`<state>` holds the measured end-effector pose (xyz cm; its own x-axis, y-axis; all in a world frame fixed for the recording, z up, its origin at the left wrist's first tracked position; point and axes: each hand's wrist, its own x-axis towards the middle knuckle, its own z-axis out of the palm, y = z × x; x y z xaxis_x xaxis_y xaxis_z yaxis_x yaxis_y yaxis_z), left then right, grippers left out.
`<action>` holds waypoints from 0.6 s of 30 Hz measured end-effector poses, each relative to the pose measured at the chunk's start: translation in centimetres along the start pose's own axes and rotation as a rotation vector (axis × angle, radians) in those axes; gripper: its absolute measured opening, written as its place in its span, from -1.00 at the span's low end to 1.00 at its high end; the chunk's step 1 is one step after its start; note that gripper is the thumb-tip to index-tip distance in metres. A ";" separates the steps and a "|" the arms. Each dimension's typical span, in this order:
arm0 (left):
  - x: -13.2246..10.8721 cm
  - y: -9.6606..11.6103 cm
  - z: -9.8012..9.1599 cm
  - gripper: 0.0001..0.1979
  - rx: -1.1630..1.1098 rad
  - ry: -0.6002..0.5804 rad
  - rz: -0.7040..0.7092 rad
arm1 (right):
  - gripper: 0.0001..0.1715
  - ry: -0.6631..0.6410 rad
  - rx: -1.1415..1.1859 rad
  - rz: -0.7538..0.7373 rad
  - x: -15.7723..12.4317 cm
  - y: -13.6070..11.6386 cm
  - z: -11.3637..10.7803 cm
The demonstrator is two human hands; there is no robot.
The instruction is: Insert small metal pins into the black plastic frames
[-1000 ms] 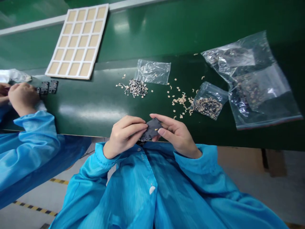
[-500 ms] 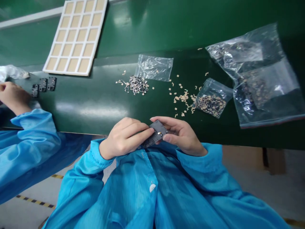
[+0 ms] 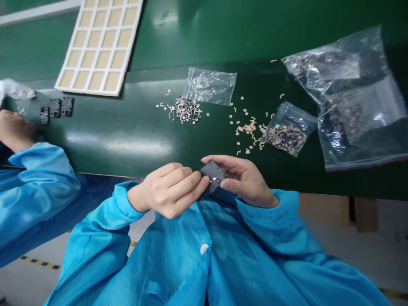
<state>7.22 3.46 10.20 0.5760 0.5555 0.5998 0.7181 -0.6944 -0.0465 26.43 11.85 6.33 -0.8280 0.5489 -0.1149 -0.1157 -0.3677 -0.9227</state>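
Both my hands hold a small dark grey plastic part [image 3: 213, 175] above the front edge of the green belt. A tiny gold metal piece shows on its face. My left hand [image 3: 168, 189] presses its fingers against the part's left side, and my right hand [image 3: 244, 180] cradles it from the right with thumb and fingers. The hands hide most of the part's underside. Nothing else touches either hand.
On the green belt lie a white tray with tan cells [image 3: 98, 46], a metal-bit pile [image 3: 183, 109], scattered tan bits [image 3: 248, 129] and several plastic bags [image 3: 344, 97]. At left, a co-worker's hand [image 3: 14, 129] sits near a row of dark parts [image 3: 55, 108].
The dark part has shifted right and turned, and my left hand has followed it. The co-worker's hand has drawn left, uncovering more dark parts. The whole view has drifted slightly.
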 end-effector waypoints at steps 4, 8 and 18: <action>-0.2 0.0 -0.1 -0.81 -0.010 0.005 0.019 | -0.44 -0.004 -0.011 -0.006 0.2 0.1 0.1; -0.4 0.0 -0.2 -0.80 -0.013 -0.009 0.025 | -0.44 -0.003 -0.021 0.001 0.2 0.2 0.2; -1.1 0.1 -0.3 -0.86 0.024 -0.057 0.067 | -0.46 -0.003 0.010 0.030 0.3 0.1 0.4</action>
<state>6.55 2.64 9.76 0.6439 0.5334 0.5484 0.6857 -0.7203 -0.1046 25.97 11.67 6.30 -0.8326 0.5355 -0.1418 -0.0962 -0.3919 -0.9150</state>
